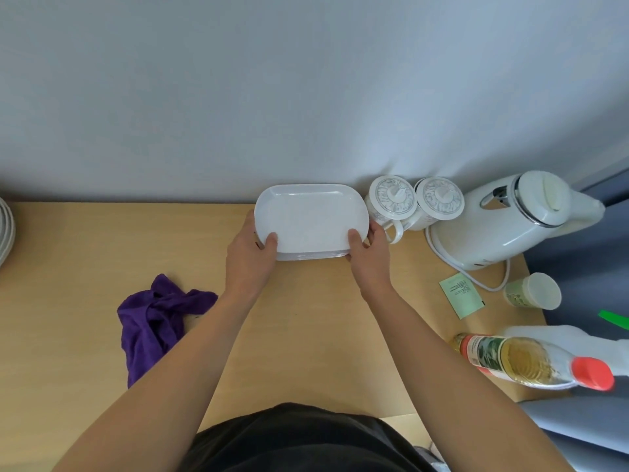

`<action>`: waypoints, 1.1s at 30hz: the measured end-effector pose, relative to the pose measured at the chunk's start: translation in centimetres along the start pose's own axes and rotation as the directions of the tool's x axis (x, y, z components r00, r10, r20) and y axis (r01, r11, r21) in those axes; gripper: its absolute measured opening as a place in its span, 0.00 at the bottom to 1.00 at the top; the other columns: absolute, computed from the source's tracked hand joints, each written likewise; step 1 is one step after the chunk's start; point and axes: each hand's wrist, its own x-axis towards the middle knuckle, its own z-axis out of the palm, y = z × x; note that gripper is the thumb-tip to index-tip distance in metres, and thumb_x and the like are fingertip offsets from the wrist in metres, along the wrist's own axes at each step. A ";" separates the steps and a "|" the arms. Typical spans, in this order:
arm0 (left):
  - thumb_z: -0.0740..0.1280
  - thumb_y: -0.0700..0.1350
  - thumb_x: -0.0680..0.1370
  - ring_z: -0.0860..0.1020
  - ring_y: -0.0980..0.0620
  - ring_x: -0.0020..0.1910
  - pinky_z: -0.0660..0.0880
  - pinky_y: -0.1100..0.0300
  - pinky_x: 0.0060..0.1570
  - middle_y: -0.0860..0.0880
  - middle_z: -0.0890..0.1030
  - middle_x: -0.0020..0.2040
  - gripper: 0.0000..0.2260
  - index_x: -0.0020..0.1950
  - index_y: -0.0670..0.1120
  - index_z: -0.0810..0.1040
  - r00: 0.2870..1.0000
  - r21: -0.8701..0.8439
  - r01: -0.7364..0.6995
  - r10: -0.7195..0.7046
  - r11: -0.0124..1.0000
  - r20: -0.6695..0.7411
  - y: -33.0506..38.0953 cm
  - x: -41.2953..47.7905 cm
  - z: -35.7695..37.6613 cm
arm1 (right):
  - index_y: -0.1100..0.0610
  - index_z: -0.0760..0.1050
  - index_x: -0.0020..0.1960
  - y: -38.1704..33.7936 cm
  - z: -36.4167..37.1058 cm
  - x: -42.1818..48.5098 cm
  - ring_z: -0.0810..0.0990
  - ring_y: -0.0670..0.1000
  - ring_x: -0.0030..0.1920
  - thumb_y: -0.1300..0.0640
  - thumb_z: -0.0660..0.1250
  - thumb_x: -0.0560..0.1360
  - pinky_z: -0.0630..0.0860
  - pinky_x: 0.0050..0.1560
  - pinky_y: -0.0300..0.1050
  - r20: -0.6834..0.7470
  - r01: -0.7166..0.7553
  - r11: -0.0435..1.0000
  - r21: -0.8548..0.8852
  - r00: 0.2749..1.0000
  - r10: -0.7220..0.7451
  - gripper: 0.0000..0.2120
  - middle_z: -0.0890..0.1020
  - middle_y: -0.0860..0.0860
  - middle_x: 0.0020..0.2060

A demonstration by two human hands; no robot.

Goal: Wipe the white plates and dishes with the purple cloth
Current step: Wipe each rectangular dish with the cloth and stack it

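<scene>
At the wall (306,97), hands (250,258) (369,258) grip stacked plates (311,219), undersides hidden.

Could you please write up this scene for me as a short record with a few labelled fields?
Plates: stack of white plates, at the far edge of the table
Left hand: grips the stack's left end
Right hand: grips the stack's right end
Cloth: purple cloth, crumpled on the table, untouched
Nearby: two lidded mugs and a kettle, right of the stack
</scene>
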 end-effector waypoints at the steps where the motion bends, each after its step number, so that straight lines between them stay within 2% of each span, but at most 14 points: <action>1: 0.63 0.48 0.80 0.80 0.51 0.52 0.77 0.54 0.52 0.60 0.77 0.52 0.23 0.75 0.55 0.65 1.000 0.003 0.004 -0.004 1.000 0.013 -0.1 -0.1 -0.1 | 0.54 0.67 0.73 -0.2 -0.2 -0.4 0.79 0.42 0.57 0.53 0.64 0.81 0.78 0.58 0.46 -0.001 -0.001 1.000 -0.028 1.000 0.001 0.21 0.77 0.41 0.60; 2: 0.62 0.50 0.81 0.79 0.50 0.55 0.77 0.54 0.54 0.58 0.77 0.54 0.24 0.77 0.52 0.63 0.999 0.010 0.024 -0.024 1.000 0.023 -0.1 -0.3 -0.2 | 0.55 0.67 0.74 -0.4 -0.3 -1.0 0.77 0.41 0.56 0.51 0.63 0.82 0.75 0.56 0.40 -0.017 -0.012 0.997 -0.072 1.000 0.010 0.22 0.76 0.44 0.62; 4: 0.62 0.54 0.82 0.76 0.48 0.63 0.74 0.51 0.61 0.51 0.77 0.64 0.27 0.78 0.46 0.61 0.998 0.036 0.065 -0.066 0.997 0.020 -0.3 -0.9 -0.6 | 0.58 0.65 0.75 -0.2 -0.5 -2.5 0.75 0.46 0.60 0.48 0.60 0.83 0.68 0.56 0.40 -0.092 -0.049 0.987 -0.156 0.995 0.035 0.24 0.74 0.49 0.66; 6: 0.62 0.53 0.82 0.75 0.46 0.65 0.73 0.50 0.61 0.47 0.76 0.67 0.23 0.73 0.43 0.68 1.000 0.082 0.022 -0.023 0.996 0.002 -0.8 -2.0 -1.4 | 0.58 0.64 0.75 0.6 -0.4 -4.4 0.75 0.49 0.59 0.48 0.59 0.83 0.68 0.54 0.43 -0.143 -0.039 0.979 -0.201 0.990 0.010 0.24 0.74 0.49 0.65; 8: 0.63 0.49 0.82 0.75 0.47 0.64 0.74 0.49 0.62 0.46 0.76 0.67 0.18 0.70 0.42 0.73 0.999 0.120 -0.038 0.040 0.992 -0.013 -1.8 -3.2 -2.6 | 0.56 0.67 0.72 1.6 0.3 -6.5 0.77 0.45 0.54 0.49 0.59 0.83 0.70 0.50 0.40 -0.128 0.005 0.974 -0.225 0.991 -0.035 0.21 0.75 0.47 0.60; 12: 0.64 0.42 0.80 0.77 0.52 0.58 0.75 0.53 0.59 0.49 0.78 0.62 0.14 0.65 0.44 0.77 0.988 0.163 -0.134 0.145 0.977 -0.057 -4.3 -5.5 -6.0 | 0.54 0.73 0.65 3.0 3.5 -9.9 0.76 0.36 0.48 0.54 0.61 0.82 0.70 0.44 0.30 0.027 0.108 0.965 -0.240 0.994 -0.104 0.13 0.76 0.40 0.52; 14: 0.65 0.41 0.80 0.76 0.56 0.54 0.75 0.58 0.56 0.51 0.79 0.60 0.12 0.63 0.45 0.79 0.979 0.175 -0.167 0.185 0.970 -0.091 -5.3 -6.7 -8.1 | 0.53 0.75 0.62 3.1 5.9 -11.4 0.77 0.36 0.48 0.56 0.63 0.81 0.71 0.45 0.31 0.144 0.185 0.954 -0.236 0.977 -0.154 0.10 0.78 0.42 0.53; 17: 0.66 0.40 0.79 0.76 0.55 0.56 0.71 0.63 0.59 0.52 0.78 0.58 0.11 0.61 0.45 0.80 0.964 0.223 -0.182 0.218 0.958 -0.152 -7.2 -7.9 -12.0 | 0.51 0.76 0.59 2.8 10.0 -13.6 0.78 0.41 0.50 0.57 0.65 0.80 0.73 0.46 0.29 0.317 0.306 0.919 -0.247 0.922 -0.222 0.08 0.79 0.44 0.54; 19: 0.66 0.39 0.78 0.75 0.54 0.58 0.66 0.67 0.60 0.52 0.77 0.57 0.12 0.61 0.45 0.79 0.962 0.253 -0.160 0.209 0.954 -0.178 -8.7 -8.4 -14.6 | 0.52 0.77 0.59 2.7 12.7 -15.0 0.78 0.42 0.51 0.57 0.66 0.80 0.74 0.48 0.31 0.389 0.352 0.903 -0.246 0.889 -0.241 0.09 0.79 0.45 0.55; 21: 0.67 0.40 0.78 0.74 0.51 0.60 0.64 0.69 0.60 0.51 0.76 0.59 0.13 0.62 0.45 0.79 0.966 0.280 -0.117 0.175 0.953 -0.192 -10.3 -8.7 -17.2 | 0.54 0.75 0.63 2.4 15.3 -16.4 0.78 0.44 0.52 0.57 0.67 0.78 0.76 0.54 0.39 0.424 0.359 0.898 -0.253 0.876 -0.231 0.13 0.78 0.47 0.58; 23: 0.67 0.43 0.79 0.74 0.49 0.61 0.66 0.64 0.62 0.48 0.74 0.62 0.17 0.68 0.46 0.76 0.987 0.286 -0.030 0.074 0.958 -0.145 -11.8 -8.7 -19.1 | 0.54 0.71 0.70 2.4 17.5 -17.6 0.78 0.46 0.55 0.55 0.69 0.77 0.75 0.59 0.43 0.447 0.316 0.907 -0.278 0.878 -0.169 0.22 0.77 0.47 0.61; 26: 0.66 0.44 0.80 0.77 0.50 0.56 0.72 0.58 0.60 0.47 0.75 0.66 0.20 0.72 0.48 0.73 0.996 0.243 0.047 -0.064 0.969 0.060 -13.4 -8.2 -20.6 | 0.50 0.68 0.73 2.9 20.1 -19.1 0.78 0.47 0.59 0.50 0.71 0.74 0.75 0.62 0.46 0.474 0.290 0.915 -0.282 0.871 -0.130 0.29 0.76 0.45 0.63; 29: 0.66 0.40 0.80 0.78 0.53 0.49 0.73 0.62 0.52 0.47 0.80 0.60 0.16 0.68 0.47 0.77 0.975 0.191 -0.010 -0.032 0.982 0.218 -14.0 -8.1 -20.8 | 0.50 0.73 0.69 3.4 21.8 -20.3 0.76 0.42 0.58 0.52 0.72 0.74 0.74 0.64 0.44 0.428 0.306 0.899 -0.314 0.891 -0.154 0.24 0.75 0.48 0.62; 33: 0.66 0.40 0.80 0.79 0.49 0.52 0.76 0.55 0.55 0.46 0.80 0.57 0.13 0.65 0.44 0.78 0.969 0.171 -0.074 0.030 0.983 0.247 -14.3 -8.2 -20.5 | 0.53 0.77 0.66 3.5 22.1 -21.2 0.76 0.43 0.57 0.58 0.71 0.76 0.73 0.64 0.42 0.306 0.287 0.896 -0.338 0.934 -0.183 0.18 0.75 0.49 0.61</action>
